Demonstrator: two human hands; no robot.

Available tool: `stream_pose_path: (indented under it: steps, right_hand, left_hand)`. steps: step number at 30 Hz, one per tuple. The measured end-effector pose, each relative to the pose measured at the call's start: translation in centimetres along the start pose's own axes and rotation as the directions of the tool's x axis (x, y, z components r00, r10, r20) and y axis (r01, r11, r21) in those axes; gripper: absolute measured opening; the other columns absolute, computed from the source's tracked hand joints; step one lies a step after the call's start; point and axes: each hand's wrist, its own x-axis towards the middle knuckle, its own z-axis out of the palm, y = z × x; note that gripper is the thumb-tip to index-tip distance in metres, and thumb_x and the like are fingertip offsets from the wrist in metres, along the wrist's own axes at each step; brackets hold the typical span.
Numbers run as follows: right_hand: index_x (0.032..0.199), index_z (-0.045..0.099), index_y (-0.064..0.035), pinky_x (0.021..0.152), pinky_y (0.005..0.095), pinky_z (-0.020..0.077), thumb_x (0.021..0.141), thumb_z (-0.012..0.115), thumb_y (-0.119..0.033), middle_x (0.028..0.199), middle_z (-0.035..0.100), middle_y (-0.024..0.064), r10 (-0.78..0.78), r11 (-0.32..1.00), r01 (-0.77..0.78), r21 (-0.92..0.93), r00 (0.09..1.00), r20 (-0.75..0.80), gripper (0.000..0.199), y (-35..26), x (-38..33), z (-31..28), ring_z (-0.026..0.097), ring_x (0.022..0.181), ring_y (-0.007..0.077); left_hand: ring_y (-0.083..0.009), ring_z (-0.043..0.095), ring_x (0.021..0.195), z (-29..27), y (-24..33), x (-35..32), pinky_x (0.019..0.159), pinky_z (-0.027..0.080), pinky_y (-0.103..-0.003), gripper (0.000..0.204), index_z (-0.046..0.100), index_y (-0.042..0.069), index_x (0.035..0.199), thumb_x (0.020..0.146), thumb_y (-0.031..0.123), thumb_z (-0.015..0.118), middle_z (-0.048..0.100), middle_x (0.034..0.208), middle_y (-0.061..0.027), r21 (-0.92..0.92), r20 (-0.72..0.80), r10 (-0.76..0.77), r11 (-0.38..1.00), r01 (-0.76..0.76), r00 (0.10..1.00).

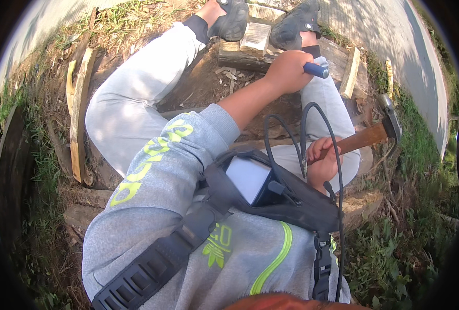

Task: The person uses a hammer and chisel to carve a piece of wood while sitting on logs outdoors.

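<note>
My left hand (290, 72) is closed round a tool with a blue handle (316, 70). The butt of the handle points to the right, and the tool's working end is hidden behind the hand, so its kind cannot be made out. Over by my right knee, my right hand (323, 164) grips a hammer (363, 138) by its brown wooden handle. The metal hammer head (392, 124) is held out to the right, apart from any wood. Just beyond my left hand, a small squared wood block (255, 39) sits between my shoes on a thicker timber (240, 58).
Wood strips stand or lie at the left (79, 124) and at the right (350, 73). Wood chips (228, 75) litter the soil between my legs. A black chest bag (291, 199) with looping black cables (312, 106) hangs near my right hand. Grass and pavement (389, 36) lie beyond.
</note>
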Motion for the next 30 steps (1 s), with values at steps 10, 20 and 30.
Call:
stream_pose_path:
  steps: [10,20,30]
  right_hand:
    - [0.096,0.049,-0.0079,0.043,0.0260,0.0304,0.114,0.050,-0.041,0.065,0.044,-0.0016,0.305,0.873,-0.372,-0.316,0.921,-0.243,0.038,-2.0,0.4,0.8,0.040,0.049,0.0086]
    - [0.097,0.051,-0.0076,0.052,0.0247,0.0343,0.115,0.048,-0.042,0.069,0.047,-0.0007,0.122,0.920,-0.118,-0.374,0.992,-0.015,0.039,-1.7,0.2,1.4,0.043,0.058,0.0083]
    - [0.096,0.050,-0.0059,0.054,0.0291,0.0425,0.113,0.048,-0.047,0.065,0.045,0.0004,0.220,0.810,-0.232,-0.539,0.972,-0.087,0.045,-1.5,0.5,0.9,0.047,0.055,0.0115]
  left_hand:
    - [-0.0425,0.064,0.075,0.0,0.0,0.0,0.068,0.049,-0.053,0.031,0.063,0.006,0.072,0.093,0.027,0.074,0.065,0.076,-0.0177,-0.017,-0.041,0.007,1.000,-0.008,0.999]
    - [-0.0430,0.064,0.074,1.2,-0.6,-0.1,0.068,0.049,-0.053,0.034,0.062,0.006,0.071,0.092,0.028,0.076,0.065,0.074,-0.0180,0.015,-0.099,0.058,0.998,-0.056,0.993]
    - [-0.0425,0.064,0.075,1.2,-0.8,0.0,0.067,0.049,-0.054,0.038,0.060,0.006,0.067,0.093,0.029,0.074,0.064,0.073,-0.0180,0.027,-0.082,0.018,0.999,-0.016,0.996]
